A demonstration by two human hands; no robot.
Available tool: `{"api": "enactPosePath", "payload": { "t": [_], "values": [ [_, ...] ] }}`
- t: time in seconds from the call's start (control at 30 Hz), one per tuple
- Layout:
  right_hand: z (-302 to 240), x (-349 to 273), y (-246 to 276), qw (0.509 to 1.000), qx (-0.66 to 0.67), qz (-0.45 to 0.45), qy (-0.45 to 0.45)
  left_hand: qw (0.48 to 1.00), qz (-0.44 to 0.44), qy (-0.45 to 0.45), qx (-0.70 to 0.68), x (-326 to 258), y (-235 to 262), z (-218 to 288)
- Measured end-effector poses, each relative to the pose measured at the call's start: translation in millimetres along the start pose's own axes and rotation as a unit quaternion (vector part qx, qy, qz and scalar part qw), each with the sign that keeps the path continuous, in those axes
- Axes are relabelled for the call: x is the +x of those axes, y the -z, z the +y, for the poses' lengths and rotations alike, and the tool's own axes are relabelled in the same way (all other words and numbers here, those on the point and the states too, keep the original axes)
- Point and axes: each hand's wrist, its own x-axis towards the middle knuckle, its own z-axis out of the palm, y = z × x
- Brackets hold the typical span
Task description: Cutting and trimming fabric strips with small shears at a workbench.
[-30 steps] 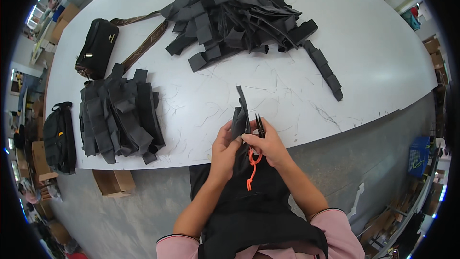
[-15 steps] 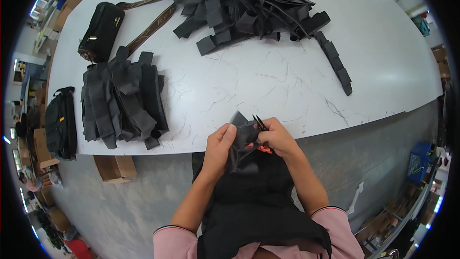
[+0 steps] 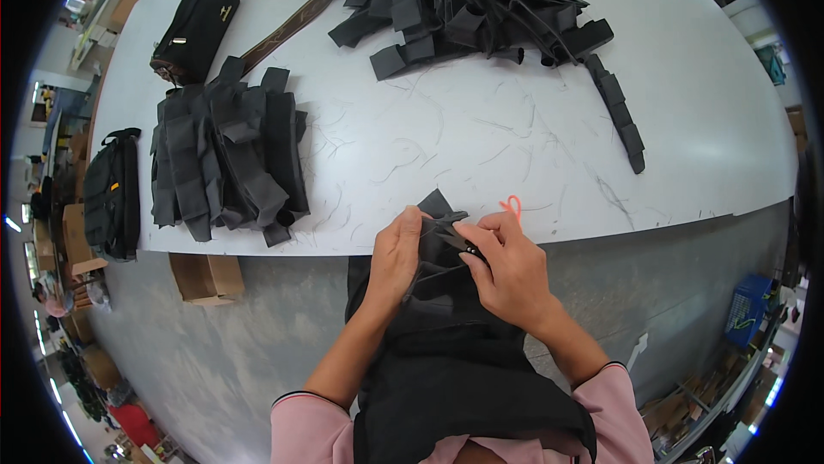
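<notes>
My left hand (image 3: 397, 251) is closed on a dark grey fabric strip (image 3: 433, 284) in front of me, its thumb near the upper end. That strip hangs over my lap, and one corner sticks up above my fingers. My right hand (image 3: 512, 271) holds small scissors; their dark blades (image 3: 453, 241) lie against the fabric, and an orange-red handle loop (image 3: 512, 206) shows above the knuckles. The right fingertips meet the strip close to the left thumb. Whether they also pinch the cloth is hard to see.
A large heap of dark grey strips (image 3: 463, 13) lies at the table's far side, with one strip (image 3: 616, 116) to its right. At left are a smaller pile (image 3: 227, 155), a black strapped bag (image 3: 196, 30) and a black backpack (image 3: 112, 194). Loose threads litter the white table (image 3: 369, 142).
My right hand has turned, swinging the scissors round: the blades pointed up and away before, and now lie across the strip, with the handle above the hand. My left hand keeps its hold.
</notes>
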Motion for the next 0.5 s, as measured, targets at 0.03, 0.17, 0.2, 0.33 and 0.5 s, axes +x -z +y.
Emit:
{"api": "enactPosePath", "payload": {
  "t": [0.03, 0.17, 0.2, 0.33, 0.5],
  "values": [
    [0, 0, -1, 1.0, 0.0, 0.0, -0.001, 1.0, -0.001, 0.001, 0.001, -1, 0, 1],
    [1, 0, -4, 0.999, 0.006, 0.035, 0.026, 1.0, -0.011, -0.004, 0.016, -2, 1, 1],
    [2, 0, -4, 0.999, 0.0, 0.038, 0.027, 1.0, -0.011, 0.001, 0.017, -2, 2, 0],
    [3, -4, -8, 0.998, -0.026, 0.041, 0.045, 0.999, -0.032, -0.008, 0.011, -3, 5, -1],
    [6, -2, -6, 0.996, 0.063, 0.069, 0.013, 0.995, -0.062, 0.069, -0.02, -2, 13, 0]
  ]
}}
